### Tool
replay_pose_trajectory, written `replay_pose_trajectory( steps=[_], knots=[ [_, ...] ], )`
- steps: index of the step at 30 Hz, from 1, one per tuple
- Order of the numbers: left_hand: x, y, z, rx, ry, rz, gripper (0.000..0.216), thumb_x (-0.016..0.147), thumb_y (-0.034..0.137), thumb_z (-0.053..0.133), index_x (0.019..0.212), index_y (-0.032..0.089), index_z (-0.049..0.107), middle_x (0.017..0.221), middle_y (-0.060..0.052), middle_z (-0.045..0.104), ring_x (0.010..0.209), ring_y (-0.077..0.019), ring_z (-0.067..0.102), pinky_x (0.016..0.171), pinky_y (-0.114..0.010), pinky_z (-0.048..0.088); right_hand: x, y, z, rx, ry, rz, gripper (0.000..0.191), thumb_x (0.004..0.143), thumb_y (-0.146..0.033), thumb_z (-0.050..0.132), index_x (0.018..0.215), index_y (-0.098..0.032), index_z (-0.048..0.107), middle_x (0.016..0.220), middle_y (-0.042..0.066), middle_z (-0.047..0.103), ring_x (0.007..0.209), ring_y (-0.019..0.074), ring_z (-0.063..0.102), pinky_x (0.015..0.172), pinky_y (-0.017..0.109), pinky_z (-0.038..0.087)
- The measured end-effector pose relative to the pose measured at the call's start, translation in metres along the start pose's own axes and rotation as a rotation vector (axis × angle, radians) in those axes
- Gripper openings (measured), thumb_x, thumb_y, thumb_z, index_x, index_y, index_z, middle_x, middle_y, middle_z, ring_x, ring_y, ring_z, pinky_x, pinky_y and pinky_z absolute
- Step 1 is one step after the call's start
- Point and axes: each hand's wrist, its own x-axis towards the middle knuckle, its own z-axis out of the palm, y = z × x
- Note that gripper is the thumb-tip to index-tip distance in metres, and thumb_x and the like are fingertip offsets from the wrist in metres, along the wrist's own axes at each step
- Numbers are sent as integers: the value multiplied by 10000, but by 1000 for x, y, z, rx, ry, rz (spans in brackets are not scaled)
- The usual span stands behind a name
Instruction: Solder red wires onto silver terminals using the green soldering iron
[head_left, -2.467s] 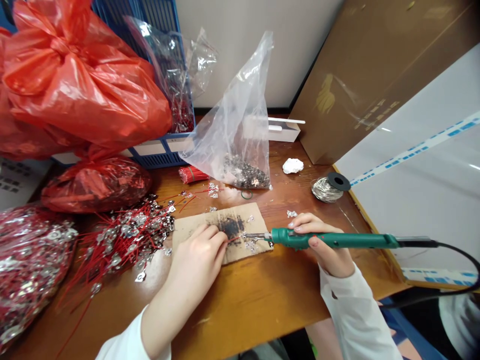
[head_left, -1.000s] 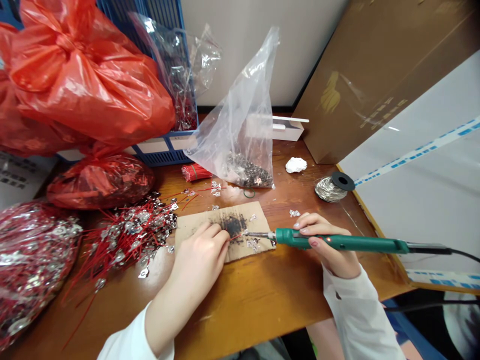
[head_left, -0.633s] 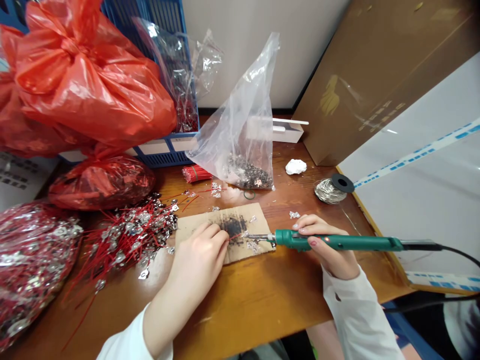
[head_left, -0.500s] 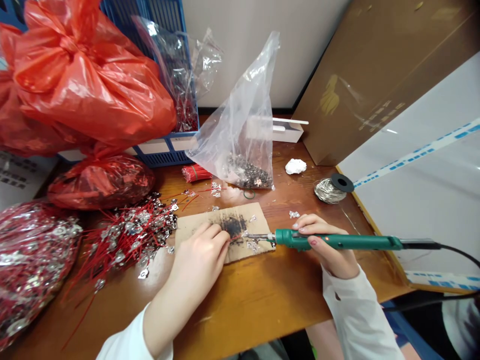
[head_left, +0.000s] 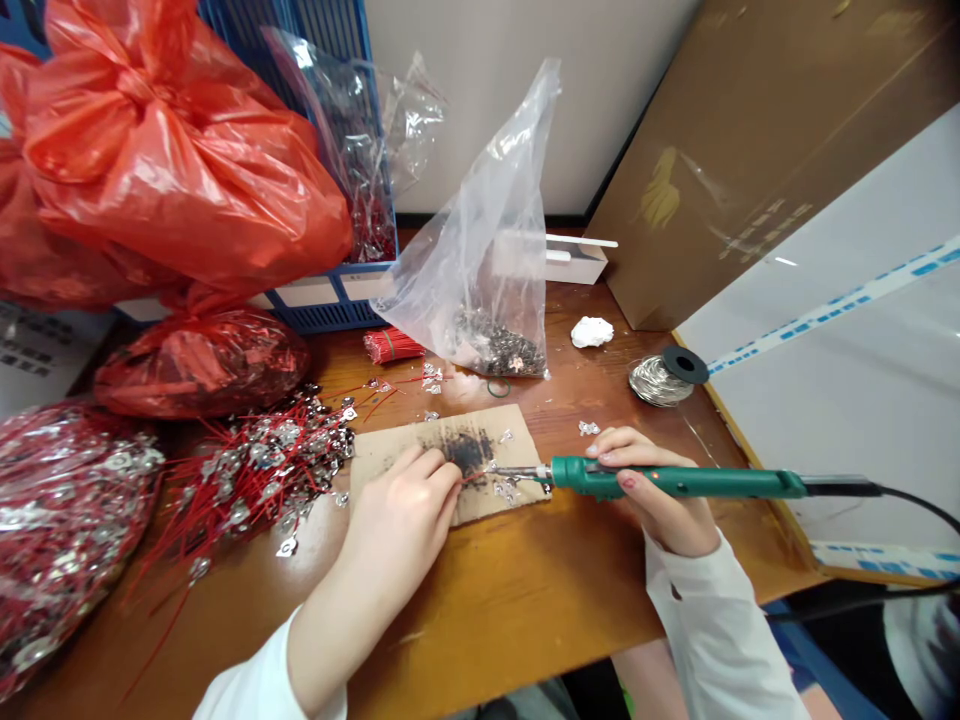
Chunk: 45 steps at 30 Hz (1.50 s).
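1. Wooden workbench is carrying the whole setup, with a cardboard pad lying flat near its front edge, scorched black at the middle.
2. Left hand is resting palm-down on the pad, its fingers pressed together and curled. They seem to be pinching a red wire, but the exact grip is hidden.
3. Right hand is gripping the green soldering iron from just right of the pad, fingers wrapped around the handle, barrel lying nearly level.
4. Iron's metal tip is pointing left over the pad, right beside the red wire's end and the left fingertips. Contact is too small to tell.
5. Loose silver terminals are lying on the pad just below the tip.
6. Pile of red-wired terminals is sitting just left of the pad, nearly touching its edge.
7. Clear bag of dark metal parts is standing behind the pad, near its far edge. Solder spool is sitting behind and to the right.
8. Bench space is opening up in front of the pad, between both forearms, and to the right under the iron.
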Motion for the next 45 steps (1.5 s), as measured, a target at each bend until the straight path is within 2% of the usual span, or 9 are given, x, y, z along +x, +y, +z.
replay_pose_trajectory(
  steps=[13,21,30,36,41,45],
  knots=[
    [-1,1,2,-19,-34,-13,187,931,164,511,813,180,655,812,-33,653,844,-236,611,674,-344,494,1,-1,1,3,5,14,189,907,-247,624,1036,-304,749,1003,46,687,958,193,619,867,348,505],
    [1,1,1,-12,-64,-24,183,930,164,513,824,178,661,829,-40,665,855,-241,617,685,-352,499,0,0,1,-3,9,10,190,910,-251,622,1041,-311,746,1009,34,693,981,186,615,905,346,484],
    [1,3,1,-13,-83,-29,173,922,158,522,821,174,662,828,-39,664,852,-242,620,684,-355,501,2,-1,2,6,37,28,178,906,-261,627,1024,-310,751,1004,35,694,964,185,620,858,330,501],
    [0,2,0,6,-27,-17,174,917,156,530,798,178,655,802,-31,662,830,-232,623,663,-336,494,2,-2,3,-2,52,26,168,899,-266,635,1008,-309,756,986,36,705,952,187,631,869,340,499],
    [-1,2,-3,59,89,-62,149,906,151,546,795,179,642,789,-26,659,804,-217,623,641,-308,479,2,-5,3,-1,48,43,160,886,-277,648,993,-307,764,969,51,710,931,202,639,832,356,519],
    [-1,2,-4,83,113,-85,145,905,156,549,794,182,638,787,-24,662,786,-210,627,622,-298,472,3,-7,5,14,70,54,146,872,-305,661,964,-304,775,930,65,720,904,221,649,815,382,528]
  ],
)
